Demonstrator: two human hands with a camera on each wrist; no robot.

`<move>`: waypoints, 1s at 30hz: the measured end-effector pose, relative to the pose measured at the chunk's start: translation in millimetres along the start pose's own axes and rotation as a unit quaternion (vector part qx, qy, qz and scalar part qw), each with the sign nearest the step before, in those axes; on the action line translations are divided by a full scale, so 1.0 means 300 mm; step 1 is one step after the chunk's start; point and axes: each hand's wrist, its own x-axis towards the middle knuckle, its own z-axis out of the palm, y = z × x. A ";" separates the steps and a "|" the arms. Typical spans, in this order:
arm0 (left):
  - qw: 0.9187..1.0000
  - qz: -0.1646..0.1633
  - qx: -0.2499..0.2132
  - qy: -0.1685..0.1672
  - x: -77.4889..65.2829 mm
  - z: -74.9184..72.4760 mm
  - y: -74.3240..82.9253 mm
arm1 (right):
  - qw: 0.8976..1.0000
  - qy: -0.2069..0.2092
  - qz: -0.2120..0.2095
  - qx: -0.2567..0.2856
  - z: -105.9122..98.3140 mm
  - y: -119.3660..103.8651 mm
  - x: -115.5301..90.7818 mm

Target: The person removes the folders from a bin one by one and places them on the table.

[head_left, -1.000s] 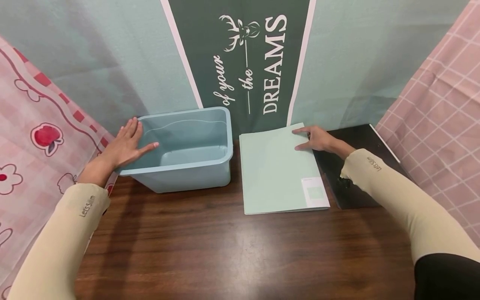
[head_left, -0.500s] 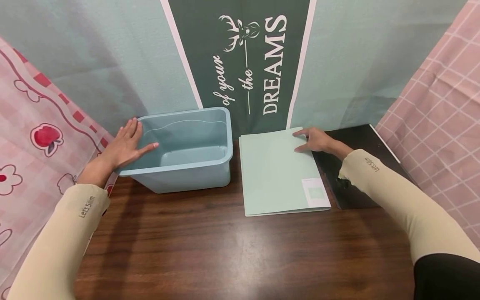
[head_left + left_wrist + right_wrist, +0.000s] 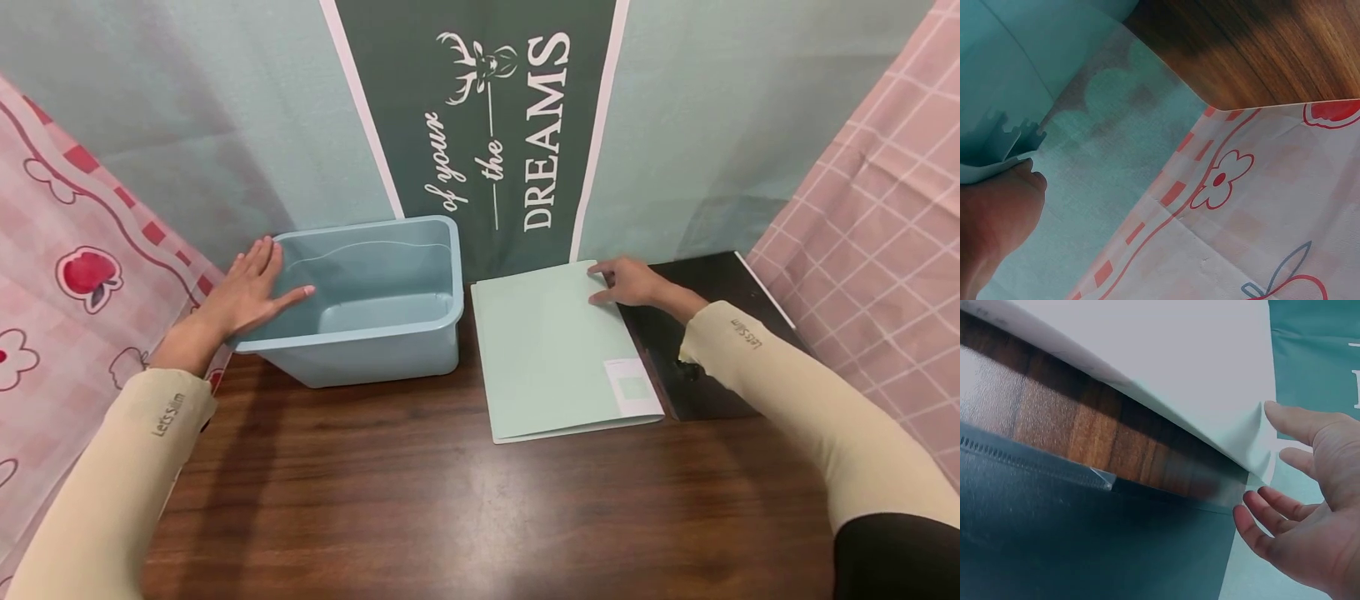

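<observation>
On the left stands a light blue plastic bin (image 3: pixel 375 354). My left hand (image 3: pixel 243 296) rests over the left end of its rim, with long straight fingers and the thumb reaching inside; the left wrist view shows only part of this hand. A pale green paper folder (image 3: pixel 555 342), a white label at its near right corner, lies to the right of the bin, its near edge slightly parted. Around the folder's far right corner, my right hand (image 3: pixel 628 282) touches it with spread thumb and forefinger. In the right wrist view the other fingers (image 3: pixel 1250 519) hang relaxed below the corner.
A black flat sheet (image 3: pixel 693 317) with a pale right edge lies under my right forearm. A clear plastic strip (image 3: pixel 1035 459) shows along it. Behind stands a printed cloth backdrop (image 3: pixel 480 125); pink cloths border both sides. The brown wooden table (image 3: pixel 420 500) spans the foreground.
The folder has slid slightly toward me and turned, its near left corner moving down. My right hand has shifted a little with it. The left hand and the bin hold nearly still.
</observation>
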 end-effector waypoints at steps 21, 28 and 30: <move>0.999 -0.006 0.033 0.022 0.005 -0.040 0.005 | 0.991 0.034 -0.048 -0.122 -0.232 -0.098 -0.064; 1.000 -0.019 0.020 0.012 0.024 -0.071 0.041 | 0.984 0.034 -0.038 -0.174 -0.284 -0.139 -0.089; 1.000 -0.021 0.018 0.009 0.028 -0.078 0.051 | 0.981 0.034 -0.038 -0.185 -0.294 -0.149 -0.094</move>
